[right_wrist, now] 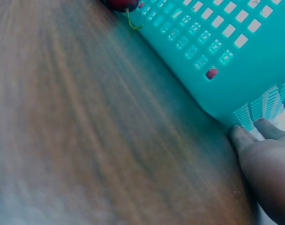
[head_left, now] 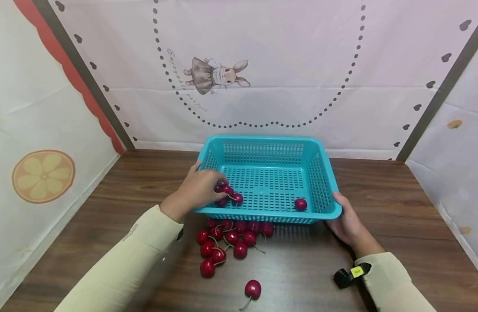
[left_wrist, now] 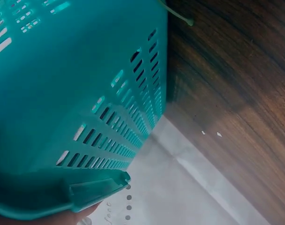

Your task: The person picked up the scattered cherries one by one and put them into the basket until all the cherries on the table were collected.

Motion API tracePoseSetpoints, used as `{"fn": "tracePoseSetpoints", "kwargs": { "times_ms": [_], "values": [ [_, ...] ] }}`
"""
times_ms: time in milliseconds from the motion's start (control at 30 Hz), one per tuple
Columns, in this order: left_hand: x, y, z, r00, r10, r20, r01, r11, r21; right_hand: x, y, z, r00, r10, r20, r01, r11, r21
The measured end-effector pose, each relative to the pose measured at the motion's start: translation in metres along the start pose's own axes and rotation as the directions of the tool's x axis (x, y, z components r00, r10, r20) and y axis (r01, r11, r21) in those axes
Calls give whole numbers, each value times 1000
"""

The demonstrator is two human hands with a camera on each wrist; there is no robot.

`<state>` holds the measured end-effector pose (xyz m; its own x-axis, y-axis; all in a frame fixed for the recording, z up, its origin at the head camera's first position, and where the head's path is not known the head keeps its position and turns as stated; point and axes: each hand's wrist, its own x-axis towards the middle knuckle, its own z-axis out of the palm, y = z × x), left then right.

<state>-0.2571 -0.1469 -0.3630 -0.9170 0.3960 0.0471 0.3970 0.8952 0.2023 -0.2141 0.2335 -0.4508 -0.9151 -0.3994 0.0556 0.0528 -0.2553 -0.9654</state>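
Note:
A turquoise perforated plastic basket [head_left: 327, 173] stands on the table. My left hand [head_left: 197, 189] reaches over its front left corner, fingers and thumb curled round a few dark red cherries [head_left: 236, 198] inside. In the left wrist view, the basket wall [left_wrist: 86, 61] fills much of the picture, with a bit of finger at the rim; the held cherries are hidden there. My right hand [head_left: 349, 222] grips the basket at its front right corner, thumb on the rim and fingers along the outside [right_wrist: 269, 159]. One single cherry [head_left: 300, 204] lies inside near that corner.
Several cherries with green stems [head_left: 232, 237] lie bunched on the wooden table [head_left: 293, 268] before the basket. A lone cherry [head_left: 252, 289] is nearer the front edge. Behind the basket rises a printed cloth wall [head_left: 285, 65], with more cloth at both sides.

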Motion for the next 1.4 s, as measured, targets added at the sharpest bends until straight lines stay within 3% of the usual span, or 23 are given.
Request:
{"fn": "tracePoseSetpoints", "kwargs": {
  "times_ms": [267, 1000, 1400],
  "values": [
    [2, 1, 1, 997, 12, 72, -11, 1000, -23, 0, -2, 0, 1000, 14, -1, -14, 1000, -16],
    [4, 1, -2, 991, 38, 130, -41, 999, 22, 0, -3, -1, 999, 28, -16, -28, 1000, -7],
    [2, 0, -1, 992, 36, 119, -39, 999, 20, 1, -2, -1, 999, 30, -13, -30, 999, -19]
  ]
}}
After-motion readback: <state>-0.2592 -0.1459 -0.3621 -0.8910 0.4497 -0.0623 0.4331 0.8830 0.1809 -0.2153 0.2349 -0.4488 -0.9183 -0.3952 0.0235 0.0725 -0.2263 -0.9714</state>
